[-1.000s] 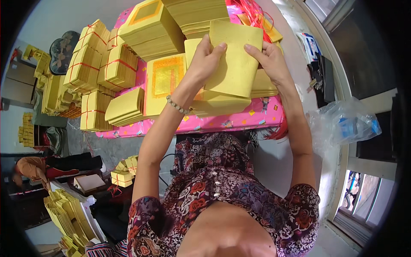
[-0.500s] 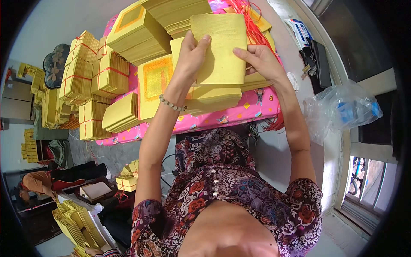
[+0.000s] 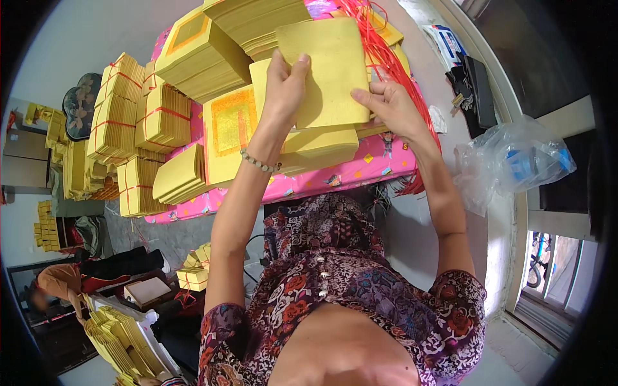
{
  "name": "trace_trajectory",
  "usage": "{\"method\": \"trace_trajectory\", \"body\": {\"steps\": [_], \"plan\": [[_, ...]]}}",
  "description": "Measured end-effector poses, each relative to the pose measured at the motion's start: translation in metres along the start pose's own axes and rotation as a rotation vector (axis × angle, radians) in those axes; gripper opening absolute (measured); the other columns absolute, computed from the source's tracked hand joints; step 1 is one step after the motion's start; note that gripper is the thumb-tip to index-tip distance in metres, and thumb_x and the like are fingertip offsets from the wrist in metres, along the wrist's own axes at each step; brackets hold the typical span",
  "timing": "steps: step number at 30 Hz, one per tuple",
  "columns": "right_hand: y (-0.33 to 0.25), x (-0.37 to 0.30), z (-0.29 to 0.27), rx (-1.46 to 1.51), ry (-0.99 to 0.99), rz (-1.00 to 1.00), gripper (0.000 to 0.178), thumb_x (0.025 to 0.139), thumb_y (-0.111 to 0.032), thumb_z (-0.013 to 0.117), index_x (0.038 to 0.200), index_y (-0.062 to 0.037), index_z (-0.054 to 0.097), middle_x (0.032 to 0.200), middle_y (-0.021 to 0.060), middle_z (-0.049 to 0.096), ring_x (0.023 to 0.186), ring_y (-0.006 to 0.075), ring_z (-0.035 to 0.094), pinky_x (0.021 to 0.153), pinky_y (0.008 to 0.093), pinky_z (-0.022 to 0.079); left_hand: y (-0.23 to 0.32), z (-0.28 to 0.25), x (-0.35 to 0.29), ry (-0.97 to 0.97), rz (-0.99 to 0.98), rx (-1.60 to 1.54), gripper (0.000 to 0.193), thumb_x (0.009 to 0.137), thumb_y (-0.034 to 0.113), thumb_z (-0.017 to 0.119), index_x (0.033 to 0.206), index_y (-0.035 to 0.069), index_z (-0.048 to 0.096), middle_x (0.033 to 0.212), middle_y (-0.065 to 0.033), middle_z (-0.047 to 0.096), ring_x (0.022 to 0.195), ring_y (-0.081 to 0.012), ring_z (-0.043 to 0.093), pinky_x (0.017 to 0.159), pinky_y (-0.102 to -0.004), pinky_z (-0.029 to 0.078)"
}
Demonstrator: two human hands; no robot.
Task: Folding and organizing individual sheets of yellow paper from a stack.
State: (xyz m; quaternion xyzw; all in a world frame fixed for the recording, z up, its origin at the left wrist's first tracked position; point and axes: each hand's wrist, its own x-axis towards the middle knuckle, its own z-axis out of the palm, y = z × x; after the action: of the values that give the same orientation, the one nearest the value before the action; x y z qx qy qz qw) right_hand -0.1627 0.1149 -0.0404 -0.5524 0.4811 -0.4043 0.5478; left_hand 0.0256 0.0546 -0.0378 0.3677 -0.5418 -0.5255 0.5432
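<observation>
Above the table I hold a yellow paper stack [image 3: 331, 77], its plain, blank face turned up; how many sheets it has I cannot tell. My left hand [image 3: 286, 83] grips its left edge, thumb on top and fingers partly hidden. At the lower right edge, my right hand [image 3: 389, 106] pinches it with the thumb in front and the fingers curled behind. Below lies a larger pile of yellow paper [image 3: 315, 145]. Beside my left wrist, a yellow sheet with an orange and gold printed square [image 3: 230, 122] lies face up.
Tall yellow paper piles [image 3: 203, 55] and red-tied bundles [image 3: 116, 116] crowd the left of the pink-covered table [image 3: 322, 180]. Red strings [image 3: 399, 71] hang at its right. A clear plastic bag [image 3: 515, 164] sits by the window. Another person [image 3: 61, 283] is at lower left.
The paper stack has tilted slightly, its top edge leaning left. My right hand has shifted a little down and right along its edge. Both hands still hold it.
</observation>
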Motion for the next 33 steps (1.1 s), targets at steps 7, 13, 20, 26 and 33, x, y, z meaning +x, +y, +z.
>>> {"method": "trace_trajectory", "body": {"steps": [7,13,20,26,33], "plan": [[0.016,-0.010,-0.001,0.009,-0.027,0.036,0.030,0.091,-0.029,0.059,0.103,-0.0016,0.062,0.089,0.0052,0.068,0.077,0.0098,0.065,0.069,0.0244,0.054,0.005,0.001,-0.003,0.051,0.083,0.013,0.022,0.094,0.012,0.048,0.112,0.000,0.045,0.091,-0.0062,0.058,0.079,-0.0089,0.052,0.069,-0.0260,0.044],[-0.005,0.005,-0.009,0.178,0.145,-0.069,0.033,0.090,-0.029,0.061,0.107,-0.0008,0.061,0.093,0.0053,0.068,0.080,0.0097,0.064,0.068,0.0249,0.053,0.013,0.009,-0.012,-0.090,0.078,0.081,0.023,0.094,0.011,0.048,0.114,0.000,0.043,0.096,-0.0087,0.058,0.082,-0.0105,0.053,0.071,-0.0262,0.044],[-0.013,0.014,-0.028,0.126,0.102,-0.098,0.031,0.090,-0.027,0.061,0.106,-0.0013,0.061,0.092,0.0054,0.067,0.080,0.0109,0.065,0.070,0.0260,0.054,0.019,0.015,-0.013,-0.155,0.098,0.135,0.021,0.094,0.011,0.049,0.111,0.000,0.044,0.095,-0.0100,0.059,0.083,-0.0118,0.055,0.072,-0.0266,0.046],[-0.011,0.027,-0.060,0.207,0.185,-0.145,0.023,0.089,-0.023,0.061,0.100,-0.0033,0.061,0.090,0.0035,0.065,0.077,0.0101,0.064,0.068,0.0260,0.054,0.018,0.022,0.004,-0.301,-0.014,0.244,0.030,0.093,0.015,0.052,0.117,-0.002,0.044,0.089,-0.0086,0.060,0.077,-0.0099,0.056,0.065,-0.0268,0.046],[0.000,0.016,-0.080,0.186,0.321,-0.160,0.019,0.089,-0.022,0.061,0.099,-0.0057,0.060,0.090,0.0037,0.065,0.078,0.0101,0.063,0.066,0.0259,0.054,0.034,0.038,0.039,-0.557,-0.204,0.473,0.044,0.090,0.033,0.059,0.118,0.000,0.052,0.101,-0.0082,0.061,0.085,-0.0126,0.059,0.072,-0.0272,0.048]]}}
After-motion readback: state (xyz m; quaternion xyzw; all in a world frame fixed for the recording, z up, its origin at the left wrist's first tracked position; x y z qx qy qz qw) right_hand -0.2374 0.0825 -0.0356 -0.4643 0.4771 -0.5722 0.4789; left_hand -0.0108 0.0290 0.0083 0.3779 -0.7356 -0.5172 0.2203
